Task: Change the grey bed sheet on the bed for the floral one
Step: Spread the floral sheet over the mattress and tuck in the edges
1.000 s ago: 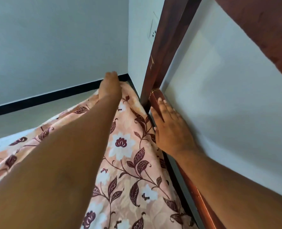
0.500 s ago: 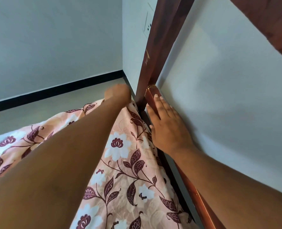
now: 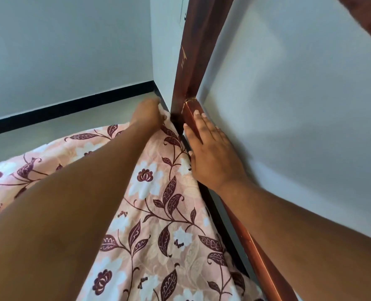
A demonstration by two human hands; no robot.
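Where wooden bedpost [image 3: 193, 61] meets side rail [image 3: 252, 242]: floral sheet [image 3: 163, 213] spread to that corner | left hand [image 3: 147, 114] fisted on sheet's corner beside post | right hand [image 3: 212, 157] flat, fingers open, pressing rail against white wall [image 3: 299, 105] | dark gap alongside rail.

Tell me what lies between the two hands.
In the head view, a strip of the floral sheet and the dark gap along the wooden frame separate the left hand from the right hand.

Both forearms are bare, no sleeves showing, and the hands [image 3: 210, 153] wear no rings.
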